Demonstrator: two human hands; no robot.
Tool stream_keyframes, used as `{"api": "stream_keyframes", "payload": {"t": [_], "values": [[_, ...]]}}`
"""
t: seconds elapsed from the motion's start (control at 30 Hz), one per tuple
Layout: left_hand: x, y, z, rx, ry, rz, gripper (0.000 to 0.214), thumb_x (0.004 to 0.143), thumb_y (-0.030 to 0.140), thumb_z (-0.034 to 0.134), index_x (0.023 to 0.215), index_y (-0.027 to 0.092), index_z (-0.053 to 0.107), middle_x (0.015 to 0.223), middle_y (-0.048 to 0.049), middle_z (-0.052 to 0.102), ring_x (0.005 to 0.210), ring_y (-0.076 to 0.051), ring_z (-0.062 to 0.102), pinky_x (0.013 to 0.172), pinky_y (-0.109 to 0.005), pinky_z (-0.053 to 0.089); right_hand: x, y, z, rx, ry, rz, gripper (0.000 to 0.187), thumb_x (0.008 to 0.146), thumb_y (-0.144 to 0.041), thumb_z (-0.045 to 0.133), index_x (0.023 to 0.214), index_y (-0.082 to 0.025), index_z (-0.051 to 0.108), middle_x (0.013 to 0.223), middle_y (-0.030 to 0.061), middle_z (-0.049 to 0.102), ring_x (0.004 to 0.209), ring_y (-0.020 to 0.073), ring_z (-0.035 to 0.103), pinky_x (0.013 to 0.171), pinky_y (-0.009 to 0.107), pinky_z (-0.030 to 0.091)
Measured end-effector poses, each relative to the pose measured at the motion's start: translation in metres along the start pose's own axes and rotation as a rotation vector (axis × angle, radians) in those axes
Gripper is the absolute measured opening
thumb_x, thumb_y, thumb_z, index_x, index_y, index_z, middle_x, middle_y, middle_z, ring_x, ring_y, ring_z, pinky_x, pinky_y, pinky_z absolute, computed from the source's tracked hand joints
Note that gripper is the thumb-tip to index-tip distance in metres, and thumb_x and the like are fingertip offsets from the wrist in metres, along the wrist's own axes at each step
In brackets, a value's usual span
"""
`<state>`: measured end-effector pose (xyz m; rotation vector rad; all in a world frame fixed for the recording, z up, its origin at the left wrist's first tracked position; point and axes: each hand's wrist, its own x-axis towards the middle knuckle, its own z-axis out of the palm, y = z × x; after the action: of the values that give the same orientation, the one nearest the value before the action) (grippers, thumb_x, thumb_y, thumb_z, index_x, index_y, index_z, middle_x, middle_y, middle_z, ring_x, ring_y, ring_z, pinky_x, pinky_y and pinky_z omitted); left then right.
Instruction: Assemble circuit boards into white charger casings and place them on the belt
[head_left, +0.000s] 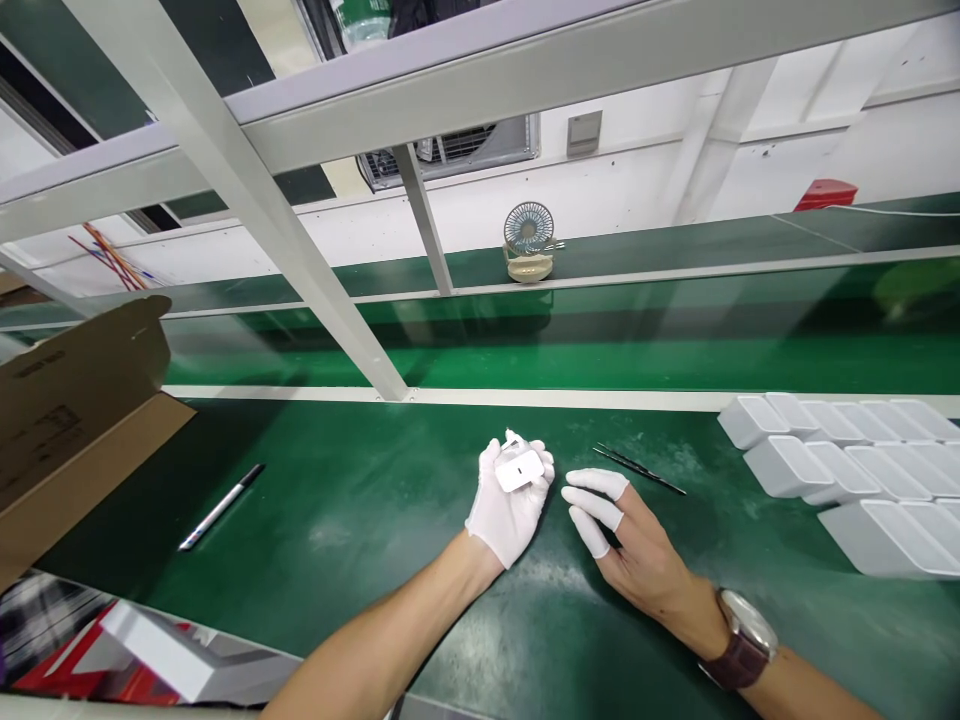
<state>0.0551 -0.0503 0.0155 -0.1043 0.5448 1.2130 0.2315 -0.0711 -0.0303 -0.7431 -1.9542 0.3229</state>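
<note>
You are cradling a small white plastic part (517, 474) in your gloved left hand (504, 515), its fingers curling around it above the green tabletop (337, 500). Your right hand (636, 550), wearing white finger cots (600, 483), is curving just beside, fingers slightly spread, near black tweezers (640, 469).

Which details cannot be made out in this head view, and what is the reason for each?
Head view:
Small white flat-faced piece in the white-gloved left hand: underside hidden by the hand.
Its dark mark: too small to read.
Brown cardboard box: cut off by the left edge.
White box-shaped pieces: rows cut off by the right edge.
</note>
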Motion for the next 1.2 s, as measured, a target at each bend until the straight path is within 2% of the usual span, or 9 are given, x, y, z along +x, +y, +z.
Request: {"api": "stream_keyframes", "payload": {"t": [0.1,0.2,0.3,0.4,0.5,0.83,1.07,1.2], "values": [[0.0,-0.009,-0.005,0.127,-0.047,0.029,0.042,0.099,0.043,0.048,0.096,0.006,0.067,0.085,-0.0119,0.066,0.075,-0.017,0.065,0.065,-0.024,0.057,0.005,-0.005,-0.003,-0.11,-0.099,-0.06,0.052,0.093,-0.012,0.06,0.142,-0.024,0.051,0.143,0.0164,0.048,0.136,0.0345,0.044,0.105,0.059,0.048],[0.001,-0.017,-0.009,0.179,-0.084,-0.018,0.04,0.098,0.046,0.051,0.095,0.009,0.067,0.082,-0.0089,0.066,0.074,-0.017,0.065,0.069,-0.026,0.057,0.011,-0.006,-0.004,-0.198,-0.212,-0.109,0.05,0.094,-0.018,0.06,0.142,-0.027,0.05,0.156,0.0157,0.034,0.145,0.0392,0.032,0.108,0.066,0.042],[0.0,-0.02,-0.007,0.183,-0.059,-0.005,0.036,0.099,0.041,0.05,0.093,0.009,0.067,0.086,-0.0097,0.067,0.074,-0.016,0.065,0.067,-0.025,0.056,0.015,-0.001,-0.006,-0.272,-0.197,0.011,0.054,0.098,-0.022,0.055,0.15,-0.024,0.04,0.159,0.017,0.031,0.147,0.0389,0.027,0.11,0.068,0.038],[-0.001,-0.019,0.0,0.143,0.03,-0.012,0.036,0.099,0.039,0.049,0.091,0.009,0.066,0.091,-0.0115,0.068,0.074,-0.016,0.064,0.061,-0.022,0.054,0.015,0.007,-0.012,-0.29,-0.099,0.114,0.06,0.101,-0.022,0.049,0.156,-0.02,0.027,0.158,0.0192,0.033,0.147,0.0364,0.029,0.112,0.065,0.038],[-0.002,-0.017,0.005,0.111,0.081,-0.043,0.036,0.099,0.04,0.048,0.091,0.01,0.066,0.091,-0.012,0.067,0.072,-0.016,0.064,0.057,-0.021,0.053,0.014,0.012,-0.016,-0.269,-0.052,0.103,0.058,0.101,-0.021,0.049,0.155,-0.022,0.029,0.154,0.017,0.04,0.144,0.0344,0.036,0.112,0.063,0.039],[-0.003,-0.015,0.006,0.084,0.103,-0.039,0.033,0.097,0.038,0.051,0.091,0.009,0.066,0.088,-0.0122,0.067,0.071,-0.016,0.064,0.055,-0.022,0.054,0.01,0.014,-0.014,-0.23,-0.027,0.048,0.058,0.097,-0.014,0.054,0.152,-0.022,0.038,0.145,0.016,0.052,0.138,0.033,0.046,0.108,0.059,0.045],[-0.003,-0.015,0.008,0.08,0.119,-0.044,0.036,0.098,0.038,0.05,0.093,0.006,0.066,0.085,-0.0132,0.067,0.071,-0.017,0.065,0.056,-0.023,0.055,0.007,0.009,-0.012,-0.18,-0.073,-0.021,0.061,0.094,-0.01,0.057,0.151,-0.021,0.039,0.141,0.0171,0.054,0.137,0.0332,0.046,0.108,0.059,0.045],[-0.003,-0.015,0.009,0.07,0.121,-0.034,0.031,0.098,0.036,0.051,0.09,0.009,0.066,0.087,-0.0131,0.069,0.071,-0.017,0.066,0.055,-0.023,0.055,0.005,0.009,-0.009,-0.152,-0.074,-0.02,0.061,0.094,-0.009,0.058,0.15,-0.021,0.04,0.14,0.0159,0.055,0.137,0.0329,0.046,0.108,0.059,0.046]]}}
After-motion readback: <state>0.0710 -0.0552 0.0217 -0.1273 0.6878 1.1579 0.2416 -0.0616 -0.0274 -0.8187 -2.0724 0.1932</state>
